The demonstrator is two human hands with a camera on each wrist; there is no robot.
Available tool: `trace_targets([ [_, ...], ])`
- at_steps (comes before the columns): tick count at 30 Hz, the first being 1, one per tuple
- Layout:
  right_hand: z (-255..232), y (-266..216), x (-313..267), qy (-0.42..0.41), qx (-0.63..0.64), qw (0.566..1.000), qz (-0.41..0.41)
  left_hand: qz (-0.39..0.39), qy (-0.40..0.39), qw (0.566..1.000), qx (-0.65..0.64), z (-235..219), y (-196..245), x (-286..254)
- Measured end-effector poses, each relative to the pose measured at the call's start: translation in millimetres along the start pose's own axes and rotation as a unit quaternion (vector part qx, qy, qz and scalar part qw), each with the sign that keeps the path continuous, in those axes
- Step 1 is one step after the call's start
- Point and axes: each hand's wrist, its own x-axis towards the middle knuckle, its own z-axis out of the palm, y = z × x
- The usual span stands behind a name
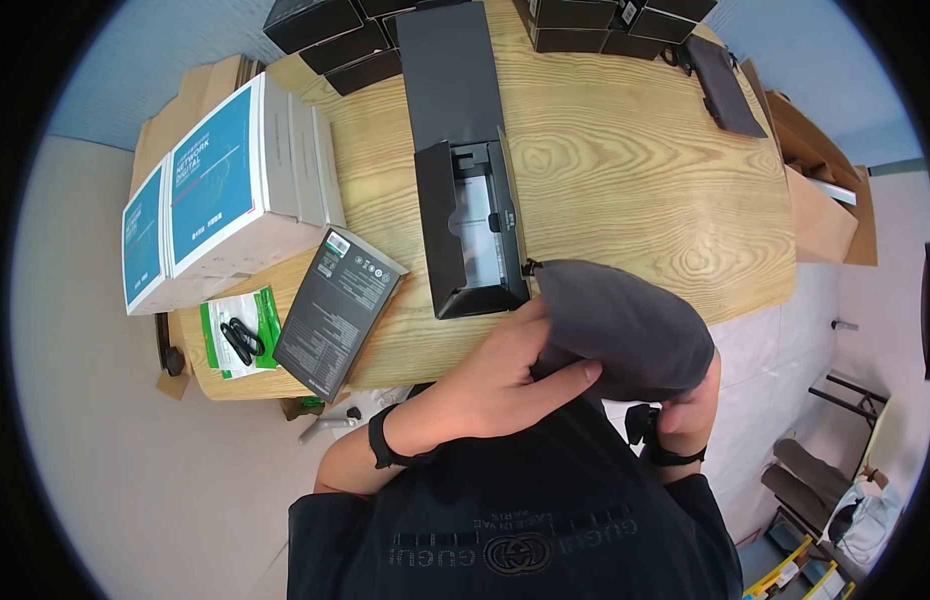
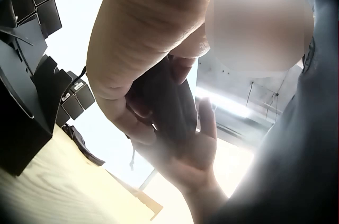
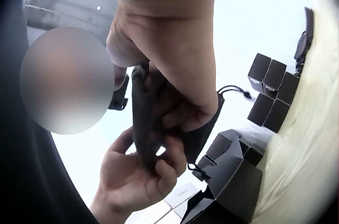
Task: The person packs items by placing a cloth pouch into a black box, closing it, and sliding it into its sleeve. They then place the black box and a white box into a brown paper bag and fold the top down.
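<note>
A dark grey drawstring pouch (image 1: pixel 625 325) is held off the table's front edge, close to the chest. My left hand (image 1: pixel 510 375) grips its near-left part, thumb on top and fingers tucked beneath. At the pouch's other end, my right hand (image 1: pixel 692 408) holds it from below, mostly hidden by the fabric in the head view. A black drawcord (image 3: pixel 235 90) with a toggle hangs off the pouch in the right wrist view. Beside the right thumb shows a small black object (image 3: pixel 119 98). Left of the pouch, a black box (image 1: pixel 435 225) stands with its lid raised, showing an inner insert.
A dark printed box (image 1: pixel 340 310) lies at the table's left, near a green-and-white packet (image 1: pixel 243 335) with a coiled black cable (image 1: pixel 242 340). White-and-blue boxes (image 1: pixel 220 185) stand behind. Black boxes (image 1: pixel 355 45) are stacked at the back. Another dark pouch (image 1: pixel 725 90) lies back right.
</note>
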Motion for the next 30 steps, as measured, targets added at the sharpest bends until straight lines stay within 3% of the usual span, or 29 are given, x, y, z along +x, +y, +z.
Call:
trace_targets([
  [4, -13, -1, 1, 0.004, -0.045, 0.999, 0.031, 0.046, 0.013, 0.994, 0.098, -5, 3, -2],
  [5, -18, 1, 1, -0.032, -0.099, 0.994, 0.015, 0.052, 0.02, 0.988, 0.144, -5, 3, -3],
  [8, -15, 1, -1, -0.068, -0.172, 0.983, -0.002, -0.004, 0.003, 0.997, 0.081, -9, -1, -2],
  [10, -5, 0, 1, -0.068, -0.192, 0.979, -0.001, 0.01, -0.009, 0.996, 0.092, -8, -7, -2],
  [12, 6, 0, 6, -0.012, 0.027, 0.999, 0.02, 0.024, -0.02, 0.994, 0.103, -6, -8, -2],
  [15, -7, 9, 9, 0.014, 0.001, 1.0, -0.01, 0.007, -0.032, 0.992, 0.122, -1, -6, 1],
  [16, -5, 6, 6, 0.093, -0.032, 0.995, 0.009, 0.013, -0.026, 0.992, 0.122, 1, -9, 2],
  [17, -9, 2, 9, 0.093, -0.033, 0.995, 0.008, 0.02, -0.019, 0.992, 0.12, 2, -12, 3],
  [18, -16, -3, 14, 0.093, -0.111, 0.989, -0.037, 0.021, -0.019, 0.993, 0.118, 3, -12, 5],
  [19, -20, -8, 16, 0.092, -0.187, 0.974, -0.083, 0.09, 0.01, 0.977, 0.193, 2, -11, 9],
  [20, -11, -26, 20, 0.141, -0.267, 0.951, -0.061, 0.158, 0.04, 0.95, 0.266, 2, -10, 12],
  [21, -28, -30, 28, 0.029, -0.501, 0.863, -0.047, 0.159, 0.041, 0.95, 0.265, 3, -10, 15],
  [22, -37, -22, 36, -0.027, -0.317, 0.939, -0.134, 0.205, 0.073, 0.913, 0.344, 4, -11, 19],
  [23, -40, -18, 50, -0.082, -0.117, 0.966, -0.213, 0.249, 0.104, 0.867, 0.419, 6, -11, 24],
  [24, -51, -20, 61, -0.082, -0.119, 0.966, -0.213, 0.227, 0.106, 0.843, 0.476, 12, -8, 25],
  [26, -87, -31, 75, -0.145, -0.384, 0.889, -0.205, 0.188, 0.076, 0.821, 0.534, 20, -13, 30],
  [27, -104, -28, 81, -0.142, -0.385, 0.889, -0.202, 0.147, 0.044, 0.793, 0.59, 23, -16, 31],
  [29, -137, -15, 85, -0.03, -0.556, 0.83, -0.033, 0.134, 0.005, 0.775, 0.617, 27, -33, 30],
  [30, -148, -15, 80, -0.028, -0.556, 0.83, -0.031, 0.121, -0.022, 0.77, 0.626, 30, -39, 30],
])
